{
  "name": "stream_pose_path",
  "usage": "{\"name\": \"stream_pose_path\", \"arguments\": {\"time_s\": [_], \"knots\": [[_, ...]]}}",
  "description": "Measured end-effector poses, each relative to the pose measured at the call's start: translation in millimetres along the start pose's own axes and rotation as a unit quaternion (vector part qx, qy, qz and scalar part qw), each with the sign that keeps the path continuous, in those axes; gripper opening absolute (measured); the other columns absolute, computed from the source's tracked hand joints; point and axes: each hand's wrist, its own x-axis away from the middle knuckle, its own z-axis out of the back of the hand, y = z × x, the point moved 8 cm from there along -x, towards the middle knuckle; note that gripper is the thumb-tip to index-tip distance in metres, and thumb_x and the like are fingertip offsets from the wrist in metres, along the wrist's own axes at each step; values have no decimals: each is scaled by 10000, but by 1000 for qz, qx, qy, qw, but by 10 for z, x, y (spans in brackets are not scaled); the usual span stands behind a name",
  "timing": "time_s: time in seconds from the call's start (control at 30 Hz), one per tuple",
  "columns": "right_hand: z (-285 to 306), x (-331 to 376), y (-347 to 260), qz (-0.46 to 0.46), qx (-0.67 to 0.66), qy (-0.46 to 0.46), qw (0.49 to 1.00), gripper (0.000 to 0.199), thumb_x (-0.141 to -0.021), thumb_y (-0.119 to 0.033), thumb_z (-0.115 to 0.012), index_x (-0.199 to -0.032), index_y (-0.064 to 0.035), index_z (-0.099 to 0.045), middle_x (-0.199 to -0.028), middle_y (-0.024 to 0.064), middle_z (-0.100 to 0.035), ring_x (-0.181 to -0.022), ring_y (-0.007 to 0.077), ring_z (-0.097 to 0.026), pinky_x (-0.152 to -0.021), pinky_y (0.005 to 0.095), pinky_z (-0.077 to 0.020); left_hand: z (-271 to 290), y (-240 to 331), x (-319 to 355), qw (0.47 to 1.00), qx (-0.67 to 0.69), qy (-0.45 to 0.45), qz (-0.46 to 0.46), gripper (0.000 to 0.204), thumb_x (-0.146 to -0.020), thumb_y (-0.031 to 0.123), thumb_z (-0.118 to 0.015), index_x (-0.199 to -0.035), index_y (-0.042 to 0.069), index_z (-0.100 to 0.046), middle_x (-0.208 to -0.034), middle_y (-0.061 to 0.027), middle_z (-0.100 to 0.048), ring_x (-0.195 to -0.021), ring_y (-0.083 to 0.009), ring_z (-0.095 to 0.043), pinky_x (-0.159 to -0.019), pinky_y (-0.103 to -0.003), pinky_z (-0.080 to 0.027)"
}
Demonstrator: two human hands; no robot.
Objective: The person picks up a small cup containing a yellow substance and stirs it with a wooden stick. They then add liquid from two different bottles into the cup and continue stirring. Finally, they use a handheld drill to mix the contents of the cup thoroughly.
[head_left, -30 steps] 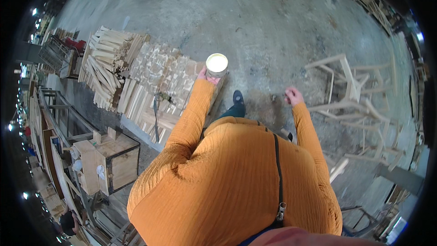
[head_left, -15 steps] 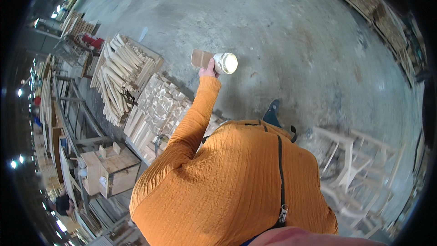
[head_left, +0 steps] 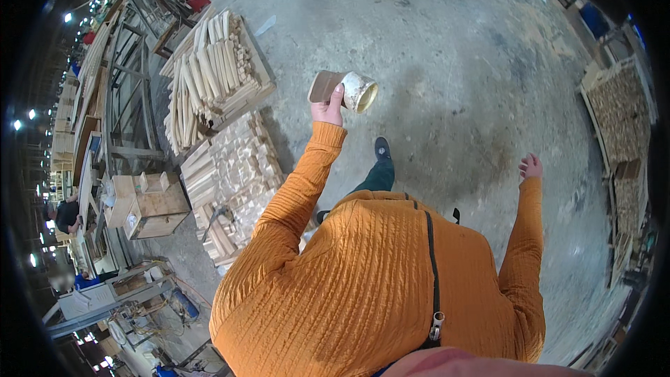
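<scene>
Left hand (head_left: pixel 326 108), raised at about 11 o'clock from the body, is closed around a whitish cup (head_left: pixel 359 92) and a brown sanding pad (head_left: pixel 322 86). Right hand (head_left: pixel 530 166), out at 2 o'clock, hangs loosely curled and empty. Stacked wooden pieces (head_left: pixel 230 181) and a pile of turned legs (head_left: pixel 206 80) lie at 10 o'clock on the concrete floor (head_left: pixel 447 63); a wooden box (head_left: pixel 150 202) stands at 9 o'clock.
</scene>
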Motion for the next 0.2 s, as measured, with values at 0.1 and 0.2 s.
{"name": "stream_pose_path", "arguments": {"time_s": [0.1, 0.2], "knots": [[-459, -620, -393, -17, -77, -83, 993, 221, -864, -282, -467, -749, -101, -520, -604, 35, -512, -481, 140, -465, -435, 281, -366, -445, -157, -902, 999, 42, 7, -26, 220, -845, 118, -595, -1037, 12, -576, -950, -43, -615, -866, -112, -554, -757, -257, -445], [-1067, -946, -195, -11, 22, -108, 994, 291, -861, -294, -431, -625, -127, -469, -567, 42, -483, -449, 152, -432, -379, 300, -318, -744, -454, -1704, 999, 21, 34, -4, 238, -849, 142, -594, -1045, 8, -572, -945, -44, -615, -824, -117, -563, -714, -267, -466]]}}
